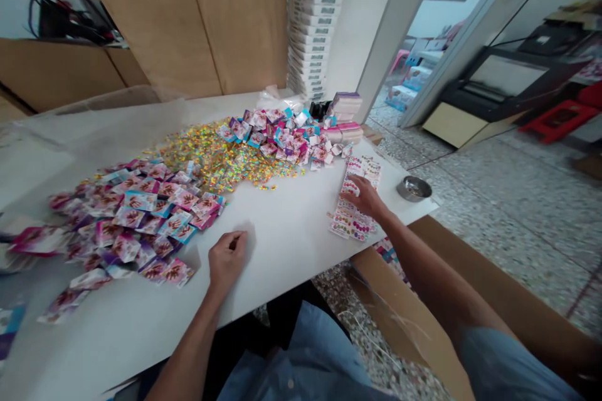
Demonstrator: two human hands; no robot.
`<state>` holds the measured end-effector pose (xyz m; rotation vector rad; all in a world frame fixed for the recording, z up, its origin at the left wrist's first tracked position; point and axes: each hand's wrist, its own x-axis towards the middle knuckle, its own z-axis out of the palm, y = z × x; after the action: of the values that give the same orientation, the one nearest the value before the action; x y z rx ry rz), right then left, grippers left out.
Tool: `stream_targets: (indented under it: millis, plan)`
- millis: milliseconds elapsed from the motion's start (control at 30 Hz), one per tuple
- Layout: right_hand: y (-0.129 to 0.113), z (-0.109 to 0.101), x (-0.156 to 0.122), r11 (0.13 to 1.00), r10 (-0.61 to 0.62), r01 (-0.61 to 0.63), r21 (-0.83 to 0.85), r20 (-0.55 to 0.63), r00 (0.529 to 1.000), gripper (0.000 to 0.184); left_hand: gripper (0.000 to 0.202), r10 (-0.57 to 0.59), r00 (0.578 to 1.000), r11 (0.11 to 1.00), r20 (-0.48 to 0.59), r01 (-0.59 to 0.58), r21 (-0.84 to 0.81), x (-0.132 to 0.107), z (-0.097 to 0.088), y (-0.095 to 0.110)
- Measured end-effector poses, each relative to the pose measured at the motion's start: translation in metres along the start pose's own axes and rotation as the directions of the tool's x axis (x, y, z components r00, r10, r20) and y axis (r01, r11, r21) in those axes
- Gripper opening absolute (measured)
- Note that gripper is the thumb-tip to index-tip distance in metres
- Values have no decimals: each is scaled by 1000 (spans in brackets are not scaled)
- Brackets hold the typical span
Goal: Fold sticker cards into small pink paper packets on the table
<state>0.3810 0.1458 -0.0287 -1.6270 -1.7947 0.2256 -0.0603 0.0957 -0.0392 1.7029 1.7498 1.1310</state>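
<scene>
Two grips at the white worktop (286,250): the left grip (228,261) curled, the right grip (367,198) spread.
The right grip lay open-fingered on printed sticker sheets (353,229), hiding part of them; whether it pinched an edge could not be told. The left grip rested just beside a heap of pink nail-art packets (136,219), its curled fingers hiding whatever might lie inside. Beyond both grips spread holographic gold pieces (221,156), too small to make out singly; a steel bowl (414,188) stood past the right grip.

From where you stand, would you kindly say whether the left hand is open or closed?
Closed: the left hand rests on the white table, fingers curled into a loose fist.
</scene>
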Motion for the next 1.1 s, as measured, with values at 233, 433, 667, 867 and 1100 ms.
stream_targets:
  millis: [233,433,667,867,1100]
  plan:
    - [60,1,12,993,-22,36,-108,123,992,54,31,-30,1000,1000,-2,30,1,-2,4,-1]
    - [47,3,6,990,124,-116,78,-97,988,34,30,-17,1000,999,-17,16,-39,0,2,0]
    - [-70,-19,-33,994,-28,68,86,-399,917,18,54,-385,911,838,149,413,-356,-28,-1,46]
    - [-211,1,-130,856,-259,216,470,28,965,10,60,-203,466,229,861,878,-421,-74,13,106]
    - [-230,23,-126,786,-88,29,617,65,994,5,68,-91,628,608,773,650,-456,-63,-16,89]
